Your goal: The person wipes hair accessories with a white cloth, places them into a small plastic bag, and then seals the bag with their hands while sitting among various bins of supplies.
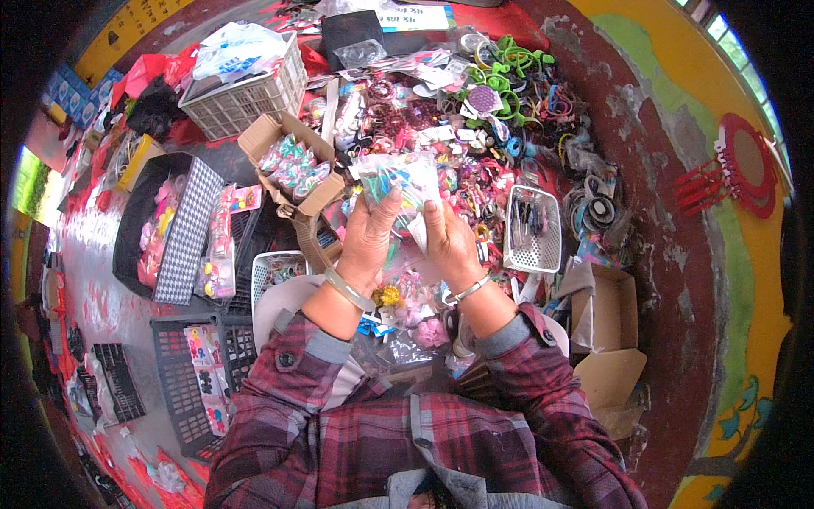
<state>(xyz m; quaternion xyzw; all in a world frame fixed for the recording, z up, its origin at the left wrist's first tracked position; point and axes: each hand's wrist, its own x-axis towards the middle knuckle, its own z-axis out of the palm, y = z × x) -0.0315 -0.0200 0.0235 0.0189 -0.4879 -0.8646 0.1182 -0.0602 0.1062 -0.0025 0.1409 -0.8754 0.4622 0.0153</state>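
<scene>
The left hand (365,246) has its grip closed on the left side of a clear packet (400,172), thumb on top. The packet lies just ahead, between both hands, long axis unclear. The right hand (454,246), equally near, pinches its right side.

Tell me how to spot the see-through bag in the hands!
Find the big heap of colourful trinkets in the middle. Over its near side, the left hand and right hand hold a clear plastic bag with thin greenish-blue things inside. Unlike its neighbours lying around, this one is in both hands' grip.
</scene>
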